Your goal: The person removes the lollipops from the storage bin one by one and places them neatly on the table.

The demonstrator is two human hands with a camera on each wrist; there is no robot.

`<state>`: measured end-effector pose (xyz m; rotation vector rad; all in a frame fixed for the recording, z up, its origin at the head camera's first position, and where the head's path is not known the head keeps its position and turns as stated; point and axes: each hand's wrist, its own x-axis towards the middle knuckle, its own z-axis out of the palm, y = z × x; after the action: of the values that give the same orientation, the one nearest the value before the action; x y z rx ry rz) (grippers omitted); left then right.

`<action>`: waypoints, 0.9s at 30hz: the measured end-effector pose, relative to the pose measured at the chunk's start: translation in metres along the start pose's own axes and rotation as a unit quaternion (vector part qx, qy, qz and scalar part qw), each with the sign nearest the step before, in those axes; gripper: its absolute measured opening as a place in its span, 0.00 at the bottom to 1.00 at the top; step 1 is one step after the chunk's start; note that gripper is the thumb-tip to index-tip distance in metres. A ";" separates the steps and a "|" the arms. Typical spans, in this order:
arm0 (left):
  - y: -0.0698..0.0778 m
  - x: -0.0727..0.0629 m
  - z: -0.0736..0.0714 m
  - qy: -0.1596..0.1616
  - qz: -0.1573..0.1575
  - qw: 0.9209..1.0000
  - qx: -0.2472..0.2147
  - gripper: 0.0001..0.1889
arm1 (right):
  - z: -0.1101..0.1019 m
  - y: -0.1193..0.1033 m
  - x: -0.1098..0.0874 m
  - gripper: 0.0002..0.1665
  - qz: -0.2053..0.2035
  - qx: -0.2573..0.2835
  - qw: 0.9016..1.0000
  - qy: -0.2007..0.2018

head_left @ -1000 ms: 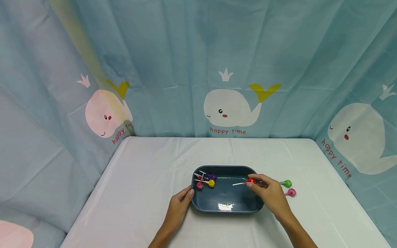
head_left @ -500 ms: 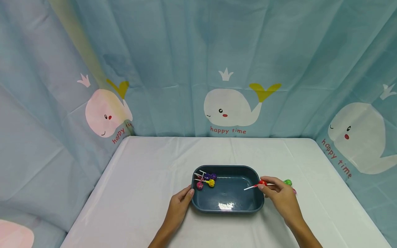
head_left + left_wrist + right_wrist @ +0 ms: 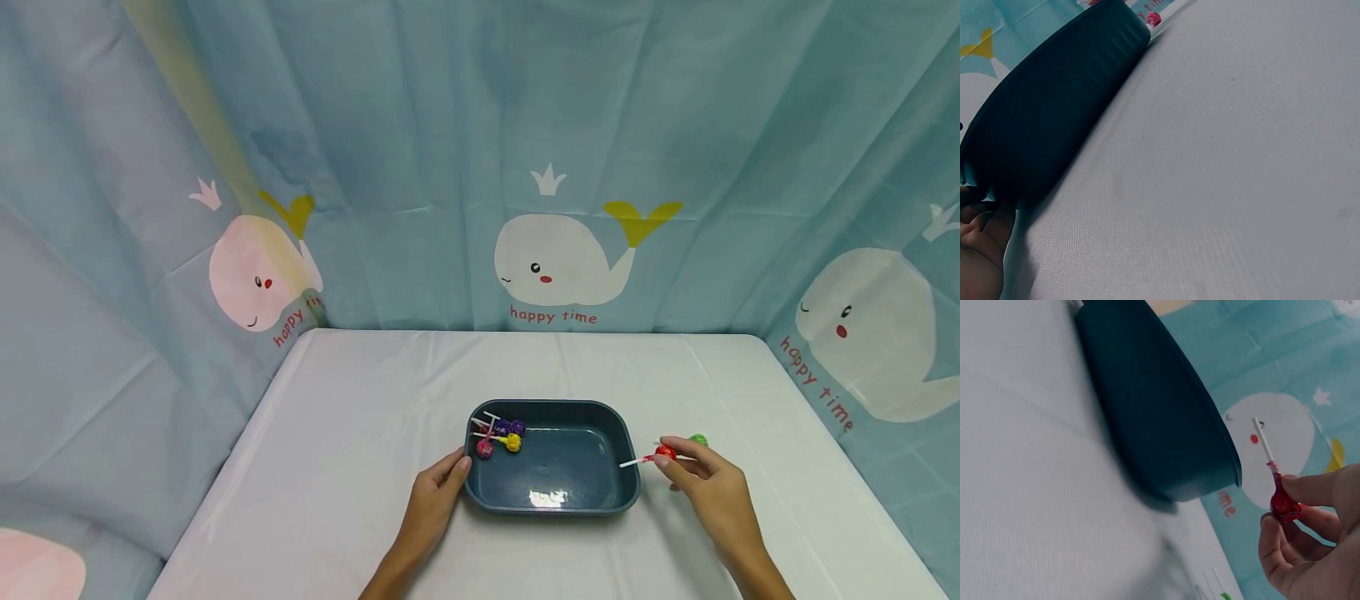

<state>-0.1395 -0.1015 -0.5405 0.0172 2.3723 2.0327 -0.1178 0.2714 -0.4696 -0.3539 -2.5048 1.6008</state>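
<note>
A dark blue-green tray (image 3: 570, 471) stands on the white-covered table. My left hand (image 3: 431, 504) holds its left end, thumb at the rim; in the left wrist view that hand (image 3: 982, 250) touches the tray's outer wall. Just beyond the right end, my right hand (image 3: 712, 487) pinches a red lollipop (image 3: 665, 452) between thumb and fingers. Its white stick points left, over the rim. The right wrist view shows the red wrapped head (image 3: 1285, 507) up close. Inside the tray's left side lie several lollipops, among them yellow (image 3: 513, 443), pink (image 3: 485, 449) and purple (image 3: 518, 427).
A green lollipop (image 3: 699, 440) lies on the table behind my right hand, partly hidden. A pink lollipop (image 3: 1154, 19) shows past the tray's far end in the left wrist view. A whale-print curtain (image 3: 420, 250) hangs around the table's back and sides.
My right hand has moved right with the red lollipop, from above the tray to beyond its right end. The pink lollipop on the table is now hidden in the head view. My left hand stays put.
</note>
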 end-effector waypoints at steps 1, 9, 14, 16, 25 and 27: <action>0.000 0.000 0.000 0.000 -0.001 1.000 0.002 0.27 | -0.002 0.001 -0.001 0.27 0.003 -0.002 1.000 0.004; 0.000 0.001 0.000 0.002 -0.007 1.000 0.010 0.28 | -0.015 0.012 -0.002 0.29 0.050 -0.038 0.998 0.023; 0.000 0.001 0.000 -0.003 -0.002 1.000 0.006 0.29 | -0.023 0.022 -0.001 0.31 0.080 -0.054 0.995 0.028; 0.000 0.000 0.000 -0.003 -0.001 1.000 0.005 0.29 | -0.026 0.026 -0.002 0.32 0.080 -0.058 0.995 0.030; 0.000 0.000 0.000 0.000 -0.003 1.000 0.016 0.28 | -0.035 0.039 -0.003 0.30 0.070 -0.056 0.995 0.046; 0.001 0.000 0.000 0.000 -0.004 1.000 0.016 0.28 | -0.037 0.042 -0.002 0.29 0.074 -0.055 0.995 0.049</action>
<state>-0.1397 -0.1009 -0.5400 0.0076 2.4016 1.9901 -0.1015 0.3202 -0.4925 -0.6292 -2.5498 1.4581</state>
